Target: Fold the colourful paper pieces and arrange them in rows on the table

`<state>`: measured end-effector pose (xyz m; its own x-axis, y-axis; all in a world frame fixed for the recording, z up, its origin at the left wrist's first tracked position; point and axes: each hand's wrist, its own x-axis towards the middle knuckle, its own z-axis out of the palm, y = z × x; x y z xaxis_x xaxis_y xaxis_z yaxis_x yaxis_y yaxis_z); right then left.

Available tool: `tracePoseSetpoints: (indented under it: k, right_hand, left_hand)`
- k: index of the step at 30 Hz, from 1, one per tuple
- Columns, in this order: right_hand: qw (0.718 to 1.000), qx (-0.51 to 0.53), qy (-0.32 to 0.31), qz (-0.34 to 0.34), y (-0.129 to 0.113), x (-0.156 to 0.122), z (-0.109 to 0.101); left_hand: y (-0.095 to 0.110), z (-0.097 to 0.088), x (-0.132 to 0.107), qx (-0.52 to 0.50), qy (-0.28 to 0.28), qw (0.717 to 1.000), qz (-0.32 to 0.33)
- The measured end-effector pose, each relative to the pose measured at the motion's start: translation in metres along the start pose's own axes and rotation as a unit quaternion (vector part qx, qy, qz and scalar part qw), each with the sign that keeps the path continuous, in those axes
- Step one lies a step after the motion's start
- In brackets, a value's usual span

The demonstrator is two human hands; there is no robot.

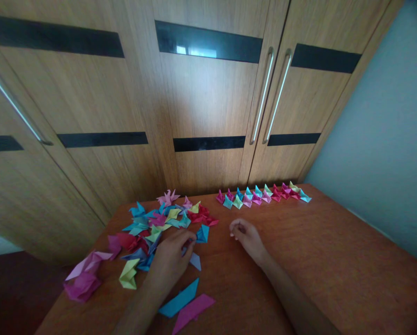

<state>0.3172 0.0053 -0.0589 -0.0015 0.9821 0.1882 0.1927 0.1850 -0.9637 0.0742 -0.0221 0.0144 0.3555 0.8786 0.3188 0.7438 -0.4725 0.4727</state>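
Apparently picking up, the left hand (pixel 175 251) pinches a blue paper piece (pixel 203 234), likely needing gentle lifting, while the right hand (pixel 246 235) curls loosely open.

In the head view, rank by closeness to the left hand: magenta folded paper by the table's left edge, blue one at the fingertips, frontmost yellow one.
1. Blue folded paper: just right of the left hand.
2. Yellow folded paper: to its left.
3. Magenta folded paper: farther left, by the table's edge.
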Motion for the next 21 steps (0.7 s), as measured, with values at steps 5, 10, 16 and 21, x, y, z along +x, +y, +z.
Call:
tracePoseSetpoints:
  k: [5,10,16,21]
  right_hand:
    - [0.992,-0.067,-0.085,-0.067,-0.021,-0.016,0.014]
    - [0.984,-0.08,-0.11,-0.111,-0.03,-0.026,0.025]
    - [0.978,-0.117,-0.101,-0.14,-0.034,-0.029,0.029]
    - [0.978,-0.115,-0.11,-0.135,-0.042,-0.03,0.029]
  left_hand:
    - [0.001,0.003,-0.006,-0.014,-0.028,0.999,0.018]
    - [0.001,0.008,-0.011,0.001,-0.025,0.999,0.035]
    - [-0.002,0.017,-0.017,-0.04,0.012,0.998,0.048]
    - [0.0,0.015,-0.017,-0.091,0.056,0.994,0.006]
